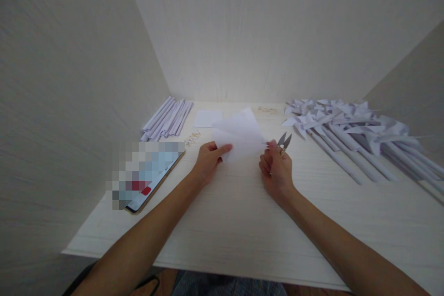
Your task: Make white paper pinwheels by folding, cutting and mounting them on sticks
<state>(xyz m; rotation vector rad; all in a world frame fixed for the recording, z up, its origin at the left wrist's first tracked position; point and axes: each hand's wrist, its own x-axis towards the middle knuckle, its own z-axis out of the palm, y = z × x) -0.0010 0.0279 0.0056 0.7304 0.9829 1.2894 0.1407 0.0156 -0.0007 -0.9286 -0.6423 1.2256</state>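
My left hand [208,159] pinches the near left corner of a folded white paper sheet [240,134], which is lifted slightly above the pale wooden table [243,222]. My right hand [275,171] touches the sheet's right edge with a fingertip and grips small thread snips [284,141]. The snips' blades are apart and point away from me, just right of the paper.
A bundle of rolled white paper sticks [168,119] lies at the back left, with a flat white square [207,118] beside it. Several finished paper pinwheels [350,132] fill the right side. A phone [149,175] lies at the left. Small pins [193,137] are scattered nearby.
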